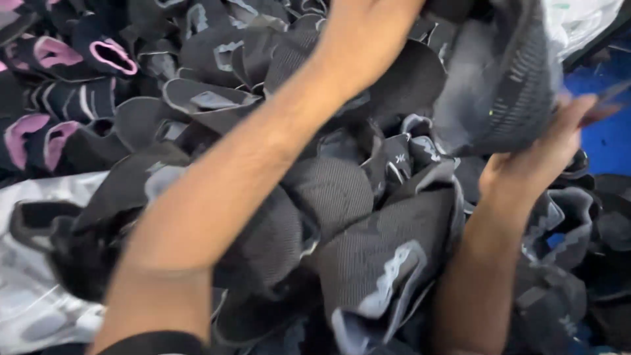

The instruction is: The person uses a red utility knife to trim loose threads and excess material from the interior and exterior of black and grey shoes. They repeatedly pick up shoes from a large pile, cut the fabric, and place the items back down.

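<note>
Fingers of the right hand [549, 154] look curled up against the underside of a grey knit shoe piece [499, 79], propping it above the heap; motion blur hides the tips, so grip looks closed on the fabric but not sharp enough to be sure how tight. Left hand [368, 33] runs out of the top edge of the view, fingers cut off, cannot tell if open or closed. It seems to reach the top of that same grey piece or the pile just beside it.

Near: left forearm [223, 190] crosses diagonally over the pile of dark knit shoe pieces [368, 263], black sleeve cuff at the bottom edge. Right forearm rises from the lower right, pushed in among the pieces. A light plastic sheet [26, 289] lies at the lower left, partly under the pile.

Middle: black and grey pieces overlap loosely, curled and folded, light grey trim showing; no order, dumped in a heap.

Far: dark pieces with pink linings [52, 52] at the upper left, grouped apart from the grey ones, likely sorted by colour. Pale plastic bag [578, 20] at the upper right corner, blue surface [608, 118] beyond it. The held piece hangs high at the upper right, lifted clear of the heap, probably so it separates from the tangle.
</note>
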